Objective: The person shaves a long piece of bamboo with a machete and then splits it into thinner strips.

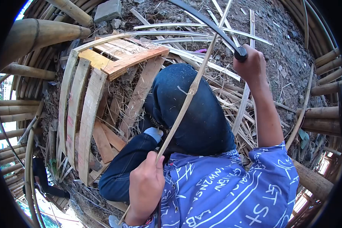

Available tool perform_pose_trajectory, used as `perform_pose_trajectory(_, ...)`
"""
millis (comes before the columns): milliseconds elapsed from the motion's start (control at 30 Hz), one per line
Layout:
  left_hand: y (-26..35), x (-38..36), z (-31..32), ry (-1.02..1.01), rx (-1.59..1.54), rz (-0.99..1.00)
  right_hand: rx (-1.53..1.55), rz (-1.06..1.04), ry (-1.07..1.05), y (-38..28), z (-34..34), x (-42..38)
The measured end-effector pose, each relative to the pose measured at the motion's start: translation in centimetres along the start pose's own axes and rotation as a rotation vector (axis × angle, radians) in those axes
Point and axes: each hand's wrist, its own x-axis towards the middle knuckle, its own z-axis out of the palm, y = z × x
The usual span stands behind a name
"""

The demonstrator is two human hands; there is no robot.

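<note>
My left hand [146, 186] is closed around the lower part of a long bamboo strip [184, 102], which slants up across my knee to the top edge of the view. A knot shows midway along the strip. My right hand [250, 64] grips the black handle of a curved knife [218, 30]. Its dark blade runs up and left, crossing over the bamboo strip near the top. The blade's far end lies outside the view.
A slatted wooden crate [136, 62] stands left of my bent knee. Split bamboo strips [201, 40] and shavings litter the dirt ground ahead and to the right. A grey block [108, 10] lies at the back. Stacked bamboo poles [326, 91] line both sides.
</note>
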Motion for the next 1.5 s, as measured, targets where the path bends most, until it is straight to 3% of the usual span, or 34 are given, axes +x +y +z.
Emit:
perform_pose_trajectory(100, -0.2, -0.8, -0.3, -0.019, 0.028, -0.019, -0.059, 0.033, -0.040, 0.3, -0.5, 0.6)
perform_pose_trajectory(233, -1.4, -3.1, -1.1, -0.063, 0.041, -0.112, -0.036, 0.235, -0.042, 4.6, 0.7, 4.4)
perform_pose_trajectory(367, -1.5, -4.1, -1.5, -0.002, -0.103, -0.111, -0.045, 0.238, 0.011, 7.4, 1.9, 4.8)
perform_pose_trajectory(600, -3.5, -3.1, -0.7, -0.143, -0.190, -0.199, 0.201, 0.214, -0.088, 2.0, 0.2, 0.4)
perform_pose_trajectory(667, -4.4, -2.6, -0.7, -0.216, -0.391, -0.322, 0.327, 0.173, -0.157, 0.0, -0.3, -1.3)
perform_pose_trajectory(800, -4.4, -1.9, -0.2, -0.220, -0.323, -0.307, 0.451, 0.076, -0.248, -4.2, -2.5, -4.1)
perform_pose_trajectory(867, -5.2, -2.0, 0.9, 0.001, -0.131, -0.205, 0.468, 0.064, -0.308, -5.4, -3.1, -5.3)
perform_pose_trajectory(967, -5.2, -1.6, 1.2, 0.120, 0.042, -0.027, 0.471, -0.069, -0.240, -6.7, -3.4, -6.3)
perform_pose_trajectory(1100, -4.8, -1.3, 1.1, 0.077, 0.074, 0.039, 0.416, -0.176, -0.214, -7.5, -3.6, -6.9)
perform_pose_trajectory(1200, -4.6, -1.0, 1.2, 0.087, -0.104, 0.012, 0.380, -0.202, -0.229, -7.5, -4.0, -7.0)
perform_pose_trajectory(1267, -5.4, -0.8, 0.8, -0.030, -0.014, 0.083, 0.359, -0.235, -0.260, -7.5, -4.4, -7.0)
perform_pose_trajectory(1500, -5.3, -0.9, 0.8, -0.070, 0.064, 0.045, 0.161, -0.268, -0.340, -7.2, -4.5, -6.5)
